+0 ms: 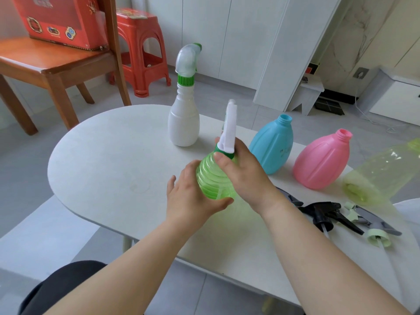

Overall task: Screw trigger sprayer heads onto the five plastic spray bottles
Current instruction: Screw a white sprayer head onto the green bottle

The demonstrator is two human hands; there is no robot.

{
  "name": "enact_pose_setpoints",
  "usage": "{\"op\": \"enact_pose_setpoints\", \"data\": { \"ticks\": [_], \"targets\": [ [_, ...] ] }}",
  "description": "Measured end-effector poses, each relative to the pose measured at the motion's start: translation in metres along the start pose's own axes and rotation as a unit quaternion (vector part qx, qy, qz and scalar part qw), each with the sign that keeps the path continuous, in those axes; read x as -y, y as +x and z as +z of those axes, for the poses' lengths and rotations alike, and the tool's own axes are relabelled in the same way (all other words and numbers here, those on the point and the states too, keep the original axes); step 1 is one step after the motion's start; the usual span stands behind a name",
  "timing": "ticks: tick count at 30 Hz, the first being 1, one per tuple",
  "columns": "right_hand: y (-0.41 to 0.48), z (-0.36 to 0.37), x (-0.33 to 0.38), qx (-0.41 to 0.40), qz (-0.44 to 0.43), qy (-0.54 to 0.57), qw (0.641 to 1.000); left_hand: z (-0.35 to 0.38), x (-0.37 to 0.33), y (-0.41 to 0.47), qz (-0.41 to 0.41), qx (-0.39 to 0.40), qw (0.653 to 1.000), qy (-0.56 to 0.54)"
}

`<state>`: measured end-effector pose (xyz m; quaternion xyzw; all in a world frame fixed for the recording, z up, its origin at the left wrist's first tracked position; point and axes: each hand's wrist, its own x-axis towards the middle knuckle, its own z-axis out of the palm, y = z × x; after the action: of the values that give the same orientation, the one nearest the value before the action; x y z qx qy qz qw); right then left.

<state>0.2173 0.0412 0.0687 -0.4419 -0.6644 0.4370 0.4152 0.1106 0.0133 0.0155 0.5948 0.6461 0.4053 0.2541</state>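
Note:
A clear green ribbed bottle stands tilted above the white table. My left hand cups its base. My right hand grips the green collar of a white trigger sprayer head that sits on its neck. Behind it a white bottle stands upright with a clear sprayer head and green collar fitted. A blue bottle and a pink bottle stand with open necks. A pale yellow-green bottle lies on its side at the right.
Loose sprayer heads lie on the table at the right: a black one and a grey one with a pale green collar. A wooden chair and a red plastic stool stand beyond the table.

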Motion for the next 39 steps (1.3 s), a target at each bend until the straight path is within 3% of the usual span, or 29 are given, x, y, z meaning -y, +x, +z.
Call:
{"op": "enact_pose_setpoints", "data": {
  "ticks": [3, 8, 10, 12, 16, 19, 21, 26, 32, 36, 39],
  "targets": [
    [-0.002, -0.006, -0.002, -0.011, 0.004, 0.031, 0.999, 0.000, 0.001, 0.000, 0.009, 0.005, 1.000, -0.004],
    [0.002, 0.008, -0.002, -0.143, 0.008, -0.022, 0.989, 0.003, 0.001, 0.000, -0.005, 0.006, 1.000, -0.003],
    [0.004, 0.013, -0.001, -0.161, 0.021, -0.023, 0.987, 0.002, 0.000, 0.000, -0.008, 0.012, 1.000, -0.009],
    [0.007, 0.009, 0.003, -0.136, 0.039, -0.027, 0.990, -0.002, 0.001, 0.002, -0.004, 0.044, 0.999, -0.016],
    [0.007, -0.009, 0.011, 0.019, 0.047, 0.041, 0.998, -0.022, 0.007, 0.011, 0.023, 0.206, 0.974, -0.097],
    [0.006, -0.015, 0.014, 0.098, 0.057, 0.029, 0.993, -0.024, 0.009, 0.014, 0.027, 0.269, 0.954, -0.132],
    [0.010, -0.013, 0.015, 0.073, 0.061, -0.003, 0.995, -0.017, 0.009, 0.013, 0.022, 0.254, 0.955, -0.152],
    [0.012, 0.003, 0.015, -0.089, 0.056, -0.077, 0.991, -0.007, 0.004, 0.009, 0.008, 0.182, 0.973, -0.144],
    [0.007, 0.017, 0.011, -0.228, 0.050, -0.204, 0.951, 0.004, -0.004, -0.001, 0.002, 0.110, 0.990, -0.091],
    [0.007, 0.021, 0.009, -0.273, 0.063, -0.219, 0.935, 0.004, -0.005, -0.003, 0.010, 0.103, 0.991, -0.086],
    [0.009, 0.017, 0.012, -0.217, 0.099, -0.161, 0.958, 0.002, -0.004, 0.000, -0.001, 0.131, 0.986, -0.104]
  ]
}}
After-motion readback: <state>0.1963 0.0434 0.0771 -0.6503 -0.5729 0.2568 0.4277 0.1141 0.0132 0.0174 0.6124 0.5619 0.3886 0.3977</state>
